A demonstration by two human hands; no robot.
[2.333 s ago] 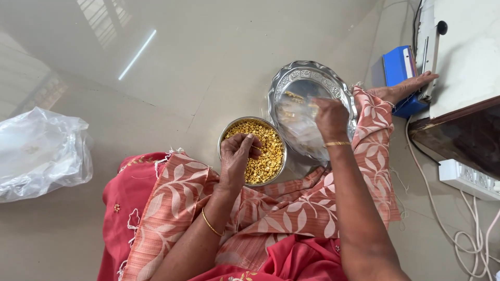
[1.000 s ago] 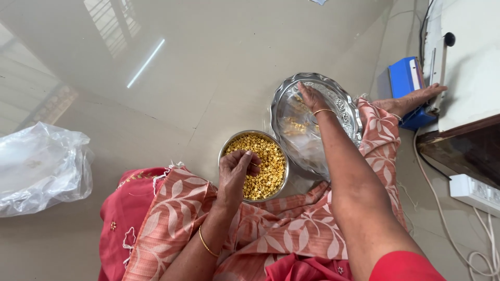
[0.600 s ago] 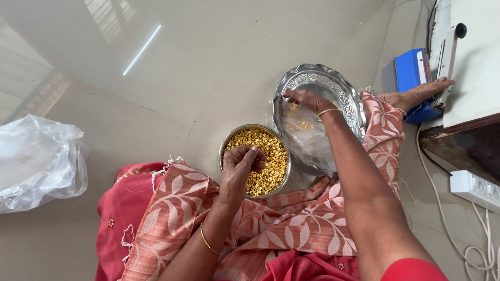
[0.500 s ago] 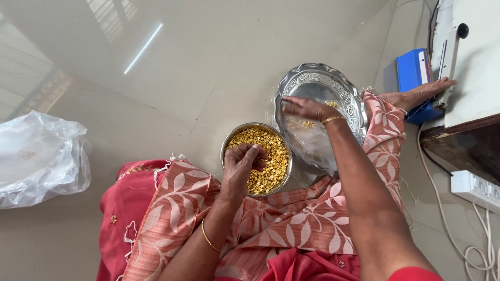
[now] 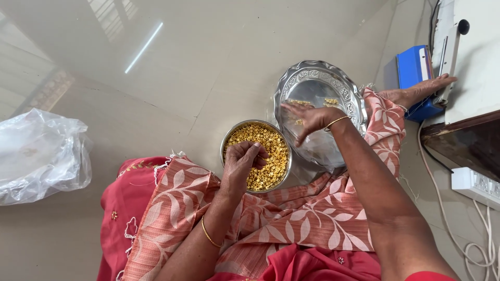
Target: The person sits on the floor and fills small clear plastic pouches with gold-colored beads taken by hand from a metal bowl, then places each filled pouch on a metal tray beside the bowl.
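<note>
Hovering right hand [image 5: 312, 118] over tray [image 5: 291, 86] — left hand [image 5: 240, 161] pinching grains at bowl [image 5: 229, 140] rim.

The round bowl [image 5: 256, 156] is metal, bright along its rim, and is filled with small dry yellow grains of matt, pebbly look. Just right of the bowl, the wide plate [image 5: 319, 112] is polished metal too, mirror-smooth in the middle with an embossed, patterned rim. Below the bowl lies woven cloth [image 5: 291, 218] in salmon with a pale leaf print, soft and matt. Thin gold-coloured metal bangles shine on both wrists. The floor [image 5: 219, 57] above the bowl is glossy, smooth tile throwing back window light. Far left of the bowl sits a crinkled, clear plastic bag [image 5: 41, 156]. Far right, a blue box [image 5: 414, 78] looks like smooth plastic.
</note>
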